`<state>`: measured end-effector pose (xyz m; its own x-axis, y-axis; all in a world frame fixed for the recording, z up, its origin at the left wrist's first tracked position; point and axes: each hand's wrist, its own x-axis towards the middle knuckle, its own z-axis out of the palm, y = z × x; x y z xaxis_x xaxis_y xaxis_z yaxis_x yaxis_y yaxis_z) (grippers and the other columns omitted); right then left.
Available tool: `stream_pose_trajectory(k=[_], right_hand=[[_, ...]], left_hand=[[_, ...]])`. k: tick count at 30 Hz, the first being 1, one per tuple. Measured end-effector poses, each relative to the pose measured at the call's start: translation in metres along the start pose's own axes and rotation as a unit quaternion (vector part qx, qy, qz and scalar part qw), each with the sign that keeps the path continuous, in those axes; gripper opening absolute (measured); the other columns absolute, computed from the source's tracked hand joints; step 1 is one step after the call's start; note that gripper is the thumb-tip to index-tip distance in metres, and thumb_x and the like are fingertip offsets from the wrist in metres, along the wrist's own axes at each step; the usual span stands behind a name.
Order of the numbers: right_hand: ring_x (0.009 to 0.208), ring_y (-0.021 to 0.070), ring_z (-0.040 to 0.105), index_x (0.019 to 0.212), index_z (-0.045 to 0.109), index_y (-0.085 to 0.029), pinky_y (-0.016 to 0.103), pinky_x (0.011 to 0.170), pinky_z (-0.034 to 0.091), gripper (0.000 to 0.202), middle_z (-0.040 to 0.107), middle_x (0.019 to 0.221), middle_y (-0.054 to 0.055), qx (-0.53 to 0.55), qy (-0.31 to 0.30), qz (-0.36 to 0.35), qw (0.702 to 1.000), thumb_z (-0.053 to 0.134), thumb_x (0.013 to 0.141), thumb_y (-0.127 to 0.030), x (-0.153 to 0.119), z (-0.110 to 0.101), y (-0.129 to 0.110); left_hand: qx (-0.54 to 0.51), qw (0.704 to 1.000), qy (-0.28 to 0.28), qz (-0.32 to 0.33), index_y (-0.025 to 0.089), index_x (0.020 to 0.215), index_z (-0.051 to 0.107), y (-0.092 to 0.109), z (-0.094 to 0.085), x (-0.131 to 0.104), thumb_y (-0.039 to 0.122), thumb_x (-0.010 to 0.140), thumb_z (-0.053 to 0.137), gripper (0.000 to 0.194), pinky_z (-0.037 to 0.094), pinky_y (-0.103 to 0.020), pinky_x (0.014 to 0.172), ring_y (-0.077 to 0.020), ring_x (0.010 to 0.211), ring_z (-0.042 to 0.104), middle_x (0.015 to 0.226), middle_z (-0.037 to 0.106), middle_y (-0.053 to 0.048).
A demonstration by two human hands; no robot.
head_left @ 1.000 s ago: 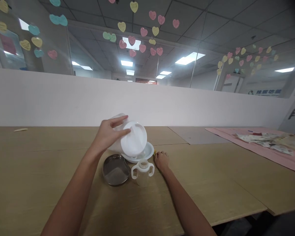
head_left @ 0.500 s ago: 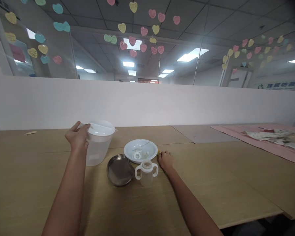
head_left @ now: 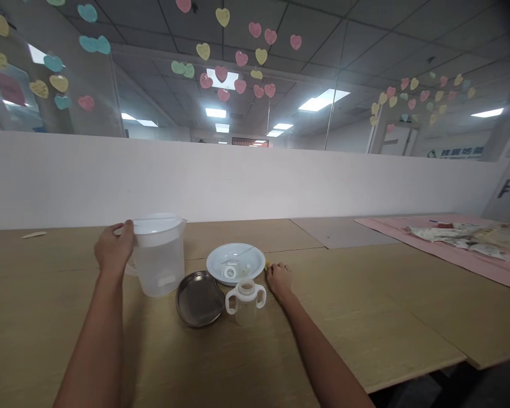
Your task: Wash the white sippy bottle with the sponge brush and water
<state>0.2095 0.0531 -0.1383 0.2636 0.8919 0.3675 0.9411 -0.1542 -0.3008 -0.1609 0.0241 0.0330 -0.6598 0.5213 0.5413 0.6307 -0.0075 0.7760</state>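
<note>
One pitcher [head_left: 158,260], bowl [head_left: 216,266], tray [head_left: 199,300], cup [head_left: 246,311]

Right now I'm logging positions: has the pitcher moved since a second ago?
Yes: judged against the bowl, the pitcher has moved left and gone from tilted to upright.

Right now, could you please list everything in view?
Table: 1, tan, foreground
Pitcher: 1, translucent, table left
Tray: 1, silver, beside pitcher
Bottle: 1, translucent, beside tray
Basin: 1, whitish, behind bottle
Small pieces: several, pale, in basin
Small thing: 1, yellow, right of basin
Slip: 1, cream, far left
Cloth: 1, pink, far right
Items: several, mixed, on cloth
Wall: 1, white, behind table
Notes: many, multicoloured, on glass
Lights: several, white, behind glass
Door handle: 1, dark, right edge
Left hand: 1, on pitcher
Right hand: 1, beside basin
</note>
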Motion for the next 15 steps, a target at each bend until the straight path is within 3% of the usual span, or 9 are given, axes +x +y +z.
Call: stream_pose_trajectory(k=[3, 5, 8, 9, 11, 13, 15], right_hand=[[0.096, 0.0241, 0.051, 0.092, 0.066, -0.012, 0.031, 0.076, 0.032, 0.038, 0.062, 0.099, 0.014, 0.003, 0.001, -0.002, 1.000, 0.033, 0.088, -0.030, 0.000, 0.001, 0.002], [0.095, 0.0230, 0.052, 0.091, 0.066, -0.012, 0.030, 0.078, 0.032, 0.038, 0.062, 0.098, 0.014, 0.005, 0.001, -0.007, 1.000, 0.032, 0.088, -0.029, -0.001, 0.001, 0.003], [0.093, 0.0211, 0.054, 0.088, 0.067, -0.011, 0.028, 0.079, 0.031, 0.040, 0.064, 0.094, 0.014, 0.011, -0.002, -0.020, 1.000, 0.030, 0.089, -0.028, -0.003, 0.001, 0.004], [0.092, 0.0208, 0.054, 0.088, 0.067, -0.012, 0.028, 0.079, 0.031, 0.041, 0.064, 0.093, 0.014, 0.013, -0.004, -0.025, 1.000, 0.029, 0.090, -0.027, -0.003, 0.001, 0.004], [0.092, 0.0205, 0.055, 0.087, 0.067, -0.012, 0.028, 0.079, 0.031, 0.041, 0.065, 0.092, 0.013, 0.016, -0.004, -0.031, 0.999, 0.029, 0.090, -0.028, -0.004, 0.001, 0.005], [0.092, 0.0204, 0.055, 0.087, 0.067, -0.012, 0.028, 0.079, 0.032, 0.042, 0.065, 0.092, 0.013, 0.018, -0.001, -0.030, 0.999, 0.028, 0.090, -0.028, -0.005, 0.001, 0.005], [0.091, 0.0202, 0.055, 0.086, 0.067, -0.013, 0.028, 0.078, 0.032, 0.042, 0.065, 0.092, 0.013, 0.018, 0.003, -0.027, 0.999, 0.028, 0.090, -0.028, -0.005, 0.001, 0.005]], left_hand=[[0.186, 0.981, -0.053, -0.030, 0.012, 0.124, 0.047, 0.024, -0.027, -0.009, 0.054, 0.077, 0.042, 0.063, 0.041, -0.050, 0.080, -0.0372, 0.101, 0.053, 0.108, 0.059, -0.020], [0.267, 0.960, -0.080, -0.041, 0.012, 0.121, 0.049, 0.049, -0.045, -0.023, 0.057, 0.080, 0.033, 0.063, 0.041, -0.052, 0.078, -0.0396, 0.101, 0.052, 0.112, 0.057, -0.022], [0.222, 0.970, -0.008, 0.103, 0.019, 0.122, 0.048, 0.089, -0.049, -0.054, 0.052, 0.085, 0.026, 0.054, 0.042, -0.046, 0.079, -0.0309, 0.098, 0.055, 0.100, 0.065, -0.010], [0.191, 0.968, -0.017, 0.162, 0.019, 0.119, 0.050, 0.099, -0.042, -0.066, 0.048, 0.088, 0.021, 0.051, 0.044, -0.040, 0.079, -0.0256, 0.094, 0.058, 0.100, 0.065, -0.008], [0.181, 0.939, -0.140, 0.257, 0.020, 0.112, 0.055, 0.108, -0.014, -0.092, 0.041, 0.090, 0.018, 0.048, 0.044, -0.031, 0.075, -0.0201, 0.090, 0.059, 0.099, 0.066, -0.006], [0.268, 0.858, -0.305, 0.315, 0.015, 0.104, 0.060, 0.105, 0.023, -0.116, 0.035, 0.090, 0.019, 0.048, 0.044, -0.031, 0.075, -0.0220, 0.092, 0.060, 0.100, 0.065, -0.012], [0.295, 0.822, -0.369, 0.318, 0.010, 0.090, 0.067, 0.092, 0.057, -0.136, 0.032, 0.086, 0.032, 0.041, 0.045, -0.033, 0.072, -0.0250, 0.083, 0.063, 0.092, 0.067, -0.018]])
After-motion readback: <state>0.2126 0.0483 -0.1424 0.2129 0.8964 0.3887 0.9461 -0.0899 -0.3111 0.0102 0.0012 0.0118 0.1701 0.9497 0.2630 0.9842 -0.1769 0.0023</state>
